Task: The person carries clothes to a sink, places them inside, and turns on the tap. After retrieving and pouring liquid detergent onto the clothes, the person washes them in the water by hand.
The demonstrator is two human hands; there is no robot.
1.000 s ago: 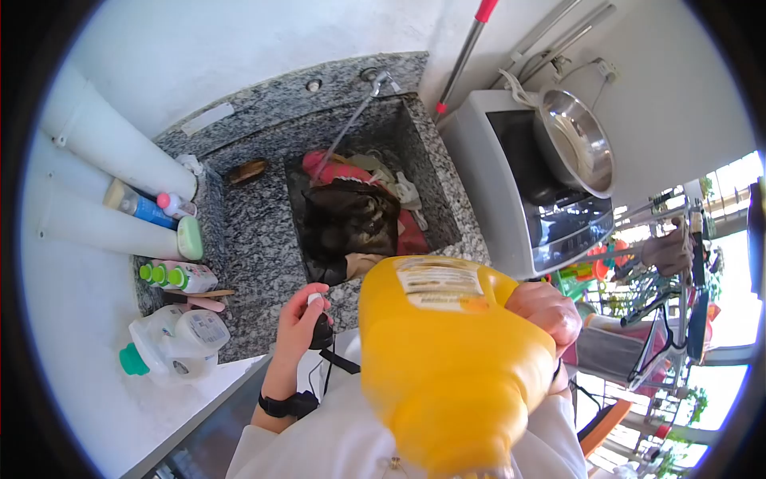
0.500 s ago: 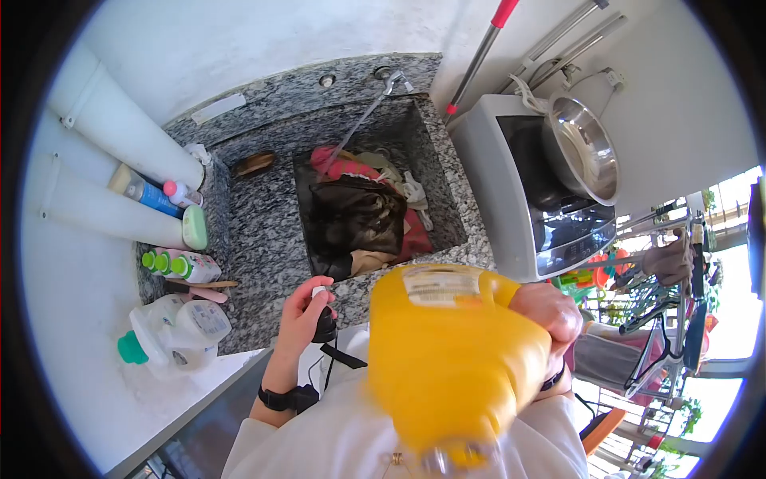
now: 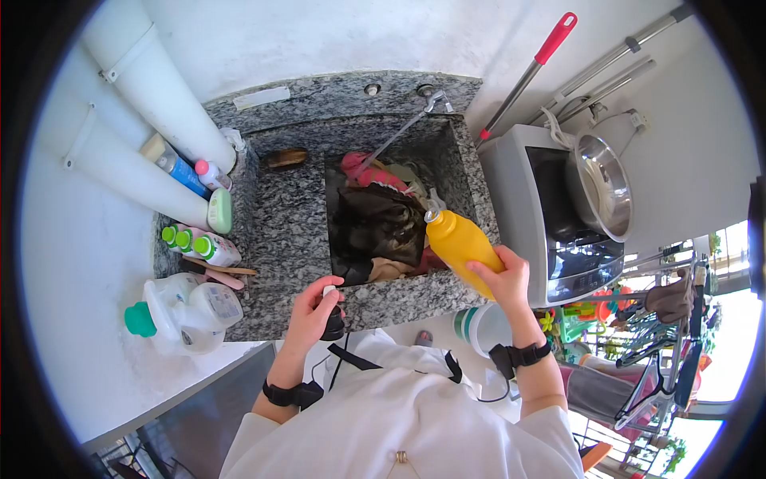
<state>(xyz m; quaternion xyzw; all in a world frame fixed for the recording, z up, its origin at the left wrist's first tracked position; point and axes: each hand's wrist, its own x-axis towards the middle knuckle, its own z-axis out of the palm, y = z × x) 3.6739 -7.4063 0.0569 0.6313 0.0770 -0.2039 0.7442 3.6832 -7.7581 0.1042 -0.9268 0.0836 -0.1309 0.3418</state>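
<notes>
My right hand (image 3: 507,275) grips a yellow bottle (image 3: 459,243) over the sink's right side, its uncapped mouth pointing up-left toward the clothes. My left hand (image 3: 313,311) is closed round a small black object with a white top (image 3: 332,319), in front of the sink's near edge. Dark cloth (image 3: 381,222) lies in the granite sink (image 3: 471,172), with pink-red cloth (image 3: 375,174) behind it and beige cloth (image 3: 388,269) near the front. The faucet (image 3: 435,101) reaches over the sink; a thin line runs from it to the clothes.
On the left stand a clear jug with a green cap (image 3: 183,319), green-capped bottles (image 3: 215,249) and a green soap bottle (image 3: 219,211). A brush (image 3: 286,158) lies on the granite ledge. A steel bowl (image 3: 602,188) rests on the white machine (image 3: 511,176) at right.
The yellow bottle has gone from close to the camera to over the sink, its mouth now facing the clothes. My left hand still holds the black object. The view has shifted.
</notes>
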